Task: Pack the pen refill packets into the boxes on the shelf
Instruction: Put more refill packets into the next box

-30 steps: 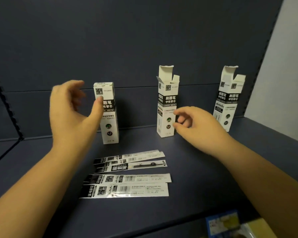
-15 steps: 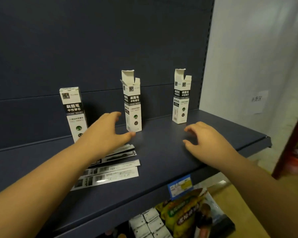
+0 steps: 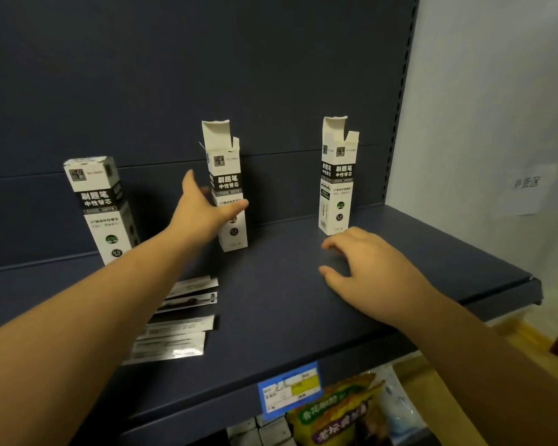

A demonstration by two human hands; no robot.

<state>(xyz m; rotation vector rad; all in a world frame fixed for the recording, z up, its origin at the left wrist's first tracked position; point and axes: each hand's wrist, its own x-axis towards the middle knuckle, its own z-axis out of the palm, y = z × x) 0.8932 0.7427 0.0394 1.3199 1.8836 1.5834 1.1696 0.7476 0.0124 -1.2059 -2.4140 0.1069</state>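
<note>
While three white-and-black boxes stand upright along the back of the dark blue shelf (image 3: 271, 317), only the left box (image 3: 99, 207) has its top flap folded down; it stands nearest the left end, partly behind the left forearm. Below it, towards the front of the shelf, the refill packets (image 3: 178, 323) lie flat in a loose row, one behind another, their left ends hidden under that forearm. How many there are cannot be told for sure, though at least four strips show.

Further right, the left hand (image 3: 203, 210) reaches to the middle box (image 3: 227, 188): the thumb points up, the fingers stretch across the front of the box and touch it, but whether they grip it is not clear. That box has its top flap standing open.

Right of it, the right hand (image 3: 368, 272) hovers low over bare shelf with fingers loosely spread and slightly bent, holding nothing. Just behind its fingertips stands the right box (image 3: 337, 178), top flap open, apart from the hand.

Under the shelf edge hangs a blue price tag (image 3: 289, 389), and snack bags (image 3: 335, 413) sit on the level below. A white wall (image 3: 496, 123) with a paper notice (image 3: 527, 188) closes the right side.
</note>
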